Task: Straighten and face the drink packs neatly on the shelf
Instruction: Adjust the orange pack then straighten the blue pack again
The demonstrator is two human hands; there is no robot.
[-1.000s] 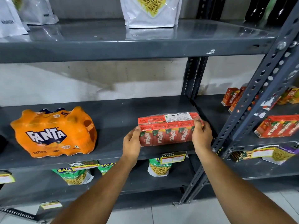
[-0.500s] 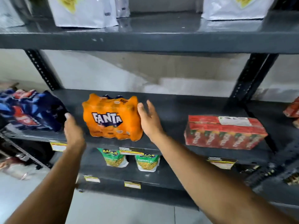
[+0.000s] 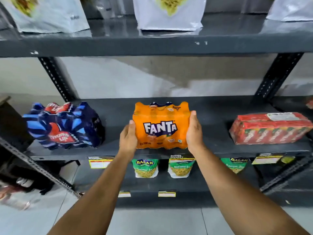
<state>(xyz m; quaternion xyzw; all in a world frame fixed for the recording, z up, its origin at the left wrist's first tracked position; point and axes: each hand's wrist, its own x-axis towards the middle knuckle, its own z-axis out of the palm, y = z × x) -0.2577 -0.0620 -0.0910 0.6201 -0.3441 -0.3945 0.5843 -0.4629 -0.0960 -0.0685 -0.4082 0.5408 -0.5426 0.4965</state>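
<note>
An orange Fanta pack (image 3: 160,126) stands near the front of the dark grey middle shelf (image 3: 211,150), its logo facing me. My left hand (image 3: 128,140) presses its left side and my right hand (image 3: 194,131) clasps its right side. A blue Thums Up pack (image 3: 63,126) sits to the left, turned slightly askew. A red Maaza carton pack (image 3: 271,130) lies to the right, angled a little, with nothing touching it.
Green Balaji snack bags (image 3: 146,167) hang on the shelf below, behind price tags (image 3: 100,161). White snack pouches (image 3: 169,13) stand on the top shelf. Perforated uprights (image 3: 55,78) frame the bay; bare shelf surface lies between the packs.
My hands left the Maaza pack and moved left. Half a second ago they were open beside the Fanta pack; now both are closed on its sides. The view has shifted left.
</note>
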